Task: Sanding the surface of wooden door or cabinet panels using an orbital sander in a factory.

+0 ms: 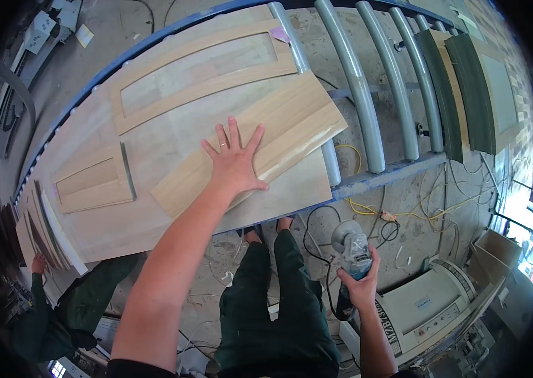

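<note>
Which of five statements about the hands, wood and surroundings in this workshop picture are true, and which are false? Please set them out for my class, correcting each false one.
1. The left hand lies with fingers spread on a wooden board. True.
2. The right hand holds a paintbrush. False: it holds a power tool.
3. The small framed panel lies to the left of the board. True.
4. The exposed rollers are bright red. False: they are grey.
5. Another person's hand shows toward the picture's left edge. True.
</note>
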The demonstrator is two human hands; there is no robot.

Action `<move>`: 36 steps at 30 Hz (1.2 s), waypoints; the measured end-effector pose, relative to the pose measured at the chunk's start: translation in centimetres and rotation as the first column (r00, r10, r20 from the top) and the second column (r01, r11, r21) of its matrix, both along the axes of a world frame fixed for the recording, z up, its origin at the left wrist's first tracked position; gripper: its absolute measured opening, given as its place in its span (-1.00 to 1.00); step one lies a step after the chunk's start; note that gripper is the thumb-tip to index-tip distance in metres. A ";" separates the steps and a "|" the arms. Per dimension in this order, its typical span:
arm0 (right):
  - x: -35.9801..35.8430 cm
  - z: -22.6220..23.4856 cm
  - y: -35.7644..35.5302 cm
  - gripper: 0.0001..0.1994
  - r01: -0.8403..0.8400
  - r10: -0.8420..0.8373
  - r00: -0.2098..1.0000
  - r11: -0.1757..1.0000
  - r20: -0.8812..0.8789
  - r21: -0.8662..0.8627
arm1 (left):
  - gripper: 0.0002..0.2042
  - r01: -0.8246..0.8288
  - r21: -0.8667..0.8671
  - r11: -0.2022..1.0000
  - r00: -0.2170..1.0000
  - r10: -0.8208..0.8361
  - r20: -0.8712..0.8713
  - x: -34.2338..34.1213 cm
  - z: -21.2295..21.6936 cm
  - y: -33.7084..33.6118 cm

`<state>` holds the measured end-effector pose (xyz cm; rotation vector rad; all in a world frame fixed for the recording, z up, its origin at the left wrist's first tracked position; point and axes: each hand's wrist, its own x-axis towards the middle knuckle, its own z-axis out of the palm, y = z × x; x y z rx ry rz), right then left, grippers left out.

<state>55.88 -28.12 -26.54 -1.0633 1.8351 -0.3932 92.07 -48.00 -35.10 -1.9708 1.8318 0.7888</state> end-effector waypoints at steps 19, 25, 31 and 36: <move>-4.4 1.6 3.9 -0.01 0.081 -0.091 0.993 0.990 -0.079 -0.114 | 0.31 0.728 -0.081 0.680 0.682 -0.731 -0.012 -0.4 -0.3 2.7; -4.2 1.8 5.0 0.00 0.100 -0.111 0.990 0.988 -0.087 -0.120 | 0.32 0.943 -0.025 0.331 0.331 -0.944 -0.007 2.6 0.0 2.2; -3.6 1.3 6.1 0.00 0.136 -0.142 0.989 0.984 -0.050 -0.118 | 0.27 0.950 -0.063 0.306 0.301 -0.950 -0.083 5.8 -1.3 2.4; -0.7 2.2 6.3 -0.01 0.072 -0.077 0.993 0.996 -0.085 -0.059 | 0.16 0.931 -0.069 0.358 0.353 -0.933 -0.074 10.0 0.6 1.3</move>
